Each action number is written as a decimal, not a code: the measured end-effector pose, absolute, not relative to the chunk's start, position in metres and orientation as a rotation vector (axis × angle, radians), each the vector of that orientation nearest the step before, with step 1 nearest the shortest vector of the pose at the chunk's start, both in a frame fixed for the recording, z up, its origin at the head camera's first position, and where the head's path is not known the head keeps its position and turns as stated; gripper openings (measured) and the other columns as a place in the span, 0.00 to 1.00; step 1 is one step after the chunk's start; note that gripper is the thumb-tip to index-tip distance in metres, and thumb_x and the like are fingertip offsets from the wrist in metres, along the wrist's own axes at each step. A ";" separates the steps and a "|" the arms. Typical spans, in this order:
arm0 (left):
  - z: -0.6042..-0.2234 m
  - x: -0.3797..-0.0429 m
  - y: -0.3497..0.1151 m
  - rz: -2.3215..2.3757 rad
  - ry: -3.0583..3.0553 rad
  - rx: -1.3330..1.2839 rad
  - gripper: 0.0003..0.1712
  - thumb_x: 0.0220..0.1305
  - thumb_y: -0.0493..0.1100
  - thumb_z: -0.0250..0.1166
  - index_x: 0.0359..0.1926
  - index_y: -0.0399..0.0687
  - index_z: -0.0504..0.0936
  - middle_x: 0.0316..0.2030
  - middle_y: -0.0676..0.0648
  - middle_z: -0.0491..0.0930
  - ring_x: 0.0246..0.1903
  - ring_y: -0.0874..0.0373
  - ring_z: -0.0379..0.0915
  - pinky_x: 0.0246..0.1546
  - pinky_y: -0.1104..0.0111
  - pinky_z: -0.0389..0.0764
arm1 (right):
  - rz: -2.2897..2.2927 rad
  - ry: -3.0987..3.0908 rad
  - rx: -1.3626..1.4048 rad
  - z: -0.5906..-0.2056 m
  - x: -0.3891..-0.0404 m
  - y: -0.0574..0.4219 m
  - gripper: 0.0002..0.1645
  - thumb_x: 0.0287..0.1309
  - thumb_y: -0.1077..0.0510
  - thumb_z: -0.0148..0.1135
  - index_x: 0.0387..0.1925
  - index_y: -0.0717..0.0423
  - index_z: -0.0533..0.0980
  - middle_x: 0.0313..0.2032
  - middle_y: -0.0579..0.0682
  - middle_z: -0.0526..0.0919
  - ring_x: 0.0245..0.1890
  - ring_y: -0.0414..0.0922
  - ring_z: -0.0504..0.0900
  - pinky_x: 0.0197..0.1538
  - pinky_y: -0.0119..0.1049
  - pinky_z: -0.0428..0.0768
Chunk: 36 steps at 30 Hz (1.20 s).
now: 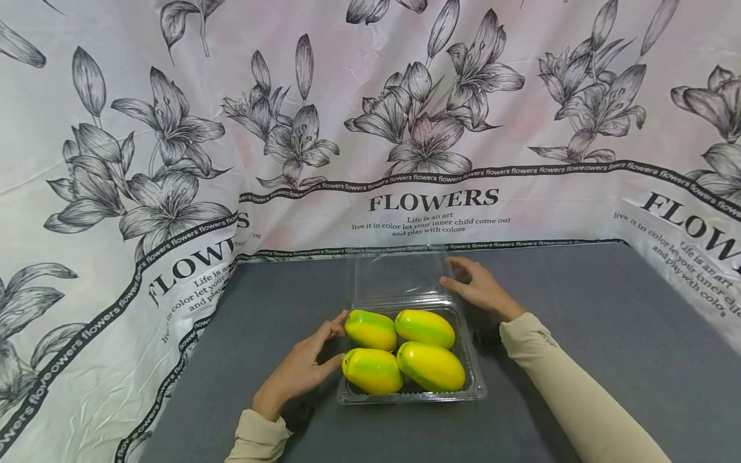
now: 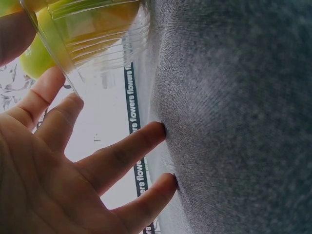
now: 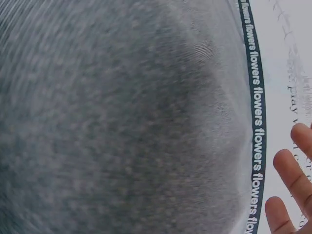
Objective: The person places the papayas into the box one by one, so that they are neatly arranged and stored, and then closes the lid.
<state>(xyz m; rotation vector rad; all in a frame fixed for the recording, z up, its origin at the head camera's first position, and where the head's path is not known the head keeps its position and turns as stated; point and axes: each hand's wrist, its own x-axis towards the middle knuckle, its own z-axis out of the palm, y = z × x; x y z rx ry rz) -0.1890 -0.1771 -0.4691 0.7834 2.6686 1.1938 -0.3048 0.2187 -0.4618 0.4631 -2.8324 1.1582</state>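
Several yellow-green mangoes [image 1: 431,368] lie in a clear plastic box [image 1: 412,397], two in the front row and two behind. Its transparent lid [image 1: 396,276] is hinged back at the far side. My left hand [image 1: 303,366] is at the box's left side, fingers spread. In the left wrist view, two fingertips [image 2: 73,103] meet the box's edge, while two others reach down to the grey cloth. My right hand [image 1: 477,286] is at the lid's right edge, thumb and fingers extended. The right wrist view catches only some straight fingers [image 3: 292,173], with the lid out of sight.
A grey cloth-covered table [image 1: 579,308] lies under the box. Behind it and at both sides hangs a pale curtain [image 1: 312,218] with printed flowers and lettering. Dark wrist straps show at the left wrist [image 1: 298,415] and the right wrist [image 1: 487,335].
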 end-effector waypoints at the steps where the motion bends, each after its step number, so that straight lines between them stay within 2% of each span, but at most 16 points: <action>1: -0.469 -0.189 -0.177 1.194 2.667 0.784 0.20 0.74 0.56 0.61 0.59 0.58 0.67 0.80 0.58 0.53 0.72 0.43 0.67 0.68 0.40 0.70 | 1.165 -2.814 0.470 -0.461 -0.305 0.219 0.39 0.69 0.45 0.62 0.72 0.61 0.65 0.63 0.67 0.75 0.58 0.62 0.77 0.56 0.60 0.78; 7: -0.470 -0.189 -0.177 1.188 2.685 0.807 0.21 0.74 0.55 0.62 0.59 0.54 0.68 0.80 0.56 0.54 0.71 0.42 0.67 0.67 0.40 0.70 | 1.241 -2.718 0.489 -0.456 -0.304 0.218 0.41 0.67 0.47 0.65 0.73 0.62 0.63 0.67 0.67 0.72 0.57 0.64 0.77 0.56 0.61 0.79; 14: -0.470 -0.189 -0.176 1.187 2.697 0.809 0.21 0.73 0.54 0.62 0.59 0.53 0.68 0.80 0.56 0.54 0.71 0.43 0.68 0.68 0.40 0.69 | 1.263 -2.644 0.497 -0.452 -0.300 0.216 0.38 0.67 0.50 0.66 0.73 0.57 0.65 0.66 0.64 0.73 0.59 0.62 0.76 0.62 0.63 0.73; 22: -0.469 -0.189 -0.175 1.190 2.699 0.802 0.21 0.73 0.53 0.63 0.60 0.56 0.68 0.80 0.55 0.54 0.71 0.41 0.67 0.68 0.40 0.69 | 1.267 -2.556 0.529 -0.437 -0.287 0.215 0.36 0.66 0.51 0.67 0.71 0.56 0.67 0.64 0.62 0.75 0.55 0.59 0.77 0.59 0.63 0.72; 36: -0.468 -0.189 -0.175 1.193 2.671 0.772 0.21 0.73 0.56 0.62 0.59 0.57 0.68 0.80 0.56 0.52 0.73 0.43 0.65 0.69 0.41 0.68 | 1.184 -2.424 0.681 -0.426 -0.256 0.219 0.40 0.61 0.58 0.71 0.73 0.51 0.67 0.65 0.55 0.77 0.51 0.50 0.80 0.54 0.51 0.75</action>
